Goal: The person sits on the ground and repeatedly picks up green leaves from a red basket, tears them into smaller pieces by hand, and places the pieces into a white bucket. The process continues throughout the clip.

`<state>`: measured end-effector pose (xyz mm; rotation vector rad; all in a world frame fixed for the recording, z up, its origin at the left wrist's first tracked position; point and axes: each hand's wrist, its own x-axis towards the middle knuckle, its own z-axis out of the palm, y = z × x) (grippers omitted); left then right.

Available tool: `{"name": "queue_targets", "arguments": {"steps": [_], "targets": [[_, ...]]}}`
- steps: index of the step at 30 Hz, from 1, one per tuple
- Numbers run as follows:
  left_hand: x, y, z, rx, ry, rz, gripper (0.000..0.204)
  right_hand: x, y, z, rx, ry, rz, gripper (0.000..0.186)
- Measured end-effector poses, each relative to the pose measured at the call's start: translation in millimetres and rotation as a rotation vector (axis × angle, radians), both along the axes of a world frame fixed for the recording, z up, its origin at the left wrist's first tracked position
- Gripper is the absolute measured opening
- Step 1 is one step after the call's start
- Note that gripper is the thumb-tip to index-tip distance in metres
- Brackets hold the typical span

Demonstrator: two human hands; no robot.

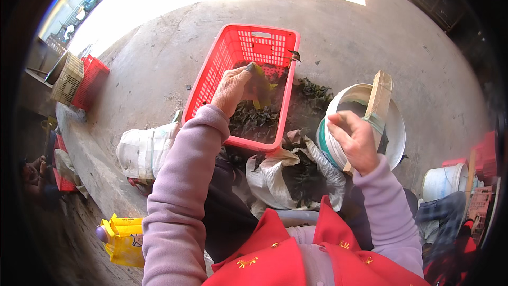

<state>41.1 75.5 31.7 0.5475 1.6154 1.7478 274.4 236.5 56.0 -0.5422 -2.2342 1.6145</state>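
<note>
Over the red plastic basket [292,95], my left hand [231,89] is closed, pinching a thin yellow-brown leafy piece [258,87] that is partly blurred. Dark leafy pieces [254,122] lie in the bottom of the basket. My right hand [355,140] is above the near side of a white and green bucket [398,127], fingers loosely bent and apart, with nothing visible in them. A wooden bar [380,95] lies across the bucket's top. Between my knees an opened white woven sack [264,177] holds more dark leafy pieces [304,177].
Loose dark leaves [315,94] lie on the concrete floor right of the basket. A white sack [148,151] and a yellow bag [126,241] stand to my left. Crates [89,82] are at far left; a white bucket [443,181] stands at right near another person's leg [442,217].
</note>
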Motion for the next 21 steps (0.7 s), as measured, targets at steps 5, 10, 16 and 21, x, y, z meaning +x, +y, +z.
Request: {"name": "queue_targets", "arguments": {"steps": [5,10,16,21], "targets": [[22.5,-8.0,-0.9,0.095,0.046,-0.010,0.034,-98.0,-30.6,-25.8,-0.029,-0.180,0.175,0.036],[-0.3,-23.4,-25.0,0.019,0.022,0.088,0.031,-108.5,-40.6,-35.5,-0.496,-0.191,0.123,0.006],[-17.7,-25.9,-57.9,-0.210,0.256,0.078,0.027,-119.2,-19.7,-24.6,-0.727,-0.042,0.113,0.004],[-28.4,-36.5,-73.4,-0.135,0.257,0.271,0.021,-110.5,-15.7,-17.5,-0.571,-0.369,0.218,0.012]]}}
